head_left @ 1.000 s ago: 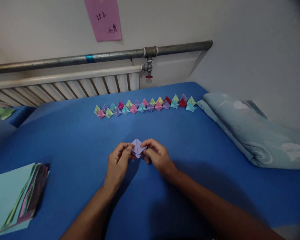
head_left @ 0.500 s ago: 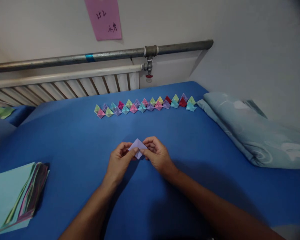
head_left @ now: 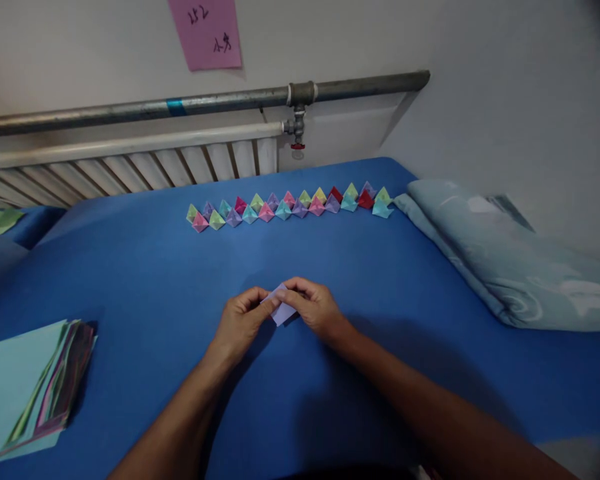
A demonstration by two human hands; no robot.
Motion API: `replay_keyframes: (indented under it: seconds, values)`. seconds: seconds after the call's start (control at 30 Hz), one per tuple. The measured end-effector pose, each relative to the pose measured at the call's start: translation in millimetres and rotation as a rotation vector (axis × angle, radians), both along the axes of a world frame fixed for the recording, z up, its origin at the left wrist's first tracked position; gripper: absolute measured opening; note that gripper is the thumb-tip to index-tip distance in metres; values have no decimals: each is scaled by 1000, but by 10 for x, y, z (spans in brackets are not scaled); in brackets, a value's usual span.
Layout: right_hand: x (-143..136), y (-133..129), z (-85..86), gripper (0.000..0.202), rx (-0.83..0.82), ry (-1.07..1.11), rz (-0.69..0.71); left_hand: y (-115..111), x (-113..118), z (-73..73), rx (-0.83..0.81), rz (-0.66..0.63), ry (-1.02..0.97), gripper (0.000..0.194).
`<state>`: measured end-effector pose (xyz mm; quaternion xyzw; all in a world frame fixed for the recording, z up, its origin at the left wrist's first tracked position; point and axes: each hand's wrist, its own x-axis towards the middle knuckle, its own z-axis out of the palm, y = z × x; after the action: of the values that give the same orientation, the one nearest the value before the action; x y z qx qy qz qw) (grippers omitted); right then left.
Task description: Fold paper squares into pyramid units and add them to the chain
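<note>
A small folded piece of lilac paper [head_left: 283, 314] is held above the blue surface [head_left: 180, 280], in the middle of the view. My left hand [head_left: 241, 323] pinches its left edge between thumb and fingers. On the other side, my right hand [head_left: 316, 308] grips the upper right part, its thumb lying across the paper near the left thumb. The fingers behind the paper are partly hidden. Beyond my hands, several folded paper pieces [head_left: 283, 211] in many colours stand in two staggered rows.
A stack of coloured paper sheets [head_left: 23, 387] lies at the left. At the right is a folded grey-green blanket [head_left: 505, 260]. Behind the surface run a white radiator [head_left: 170, 167] and a metal pipe [head_left: 230, 101] with a red-handled valve [head_left: 298, 133].
The lilac paper has turned in my fingers, from an upright diamond to a tilted shape with its lower edge showing. My right thumb has moved up over it. The view has shifted slightly.
</note>
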<state>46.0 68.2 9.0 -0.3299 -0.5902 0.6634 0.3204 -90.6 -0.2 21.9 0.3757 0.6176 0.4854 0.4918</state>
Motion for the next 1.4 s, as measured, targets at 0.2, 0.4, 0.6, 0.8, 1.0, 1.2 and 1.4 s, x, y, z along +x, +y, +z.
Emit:
replay_keyframes:
  seconds: [0.2,0.4,0.6,0.8,1.0,1.2,1.4]
  values:
    - [6,-9,5,18,32,-79,-42,19,-10,21,-11,-19,40,29]
    - [21,2,22,18,31,-57,-63,14,18,32,-79,-104,6,24]
    - [19,29,34,21,-12,-25,-110,13,28,45,-157,-125,-141,25]
    - [33,19,47,20,83,-69,-113,2,22,22,-171,-147,-124,28]
    - [16,58,-12,20,78,-87,-85,-1,17,10,-217,-161,-103,30]
    - [32,91,-47,19,115,-91,-55,-33,-95,76,-310,-287,-27,30]
    - [22,45,-57,16,316,-230,55,-96,-369,160,-182,-220,246,21]
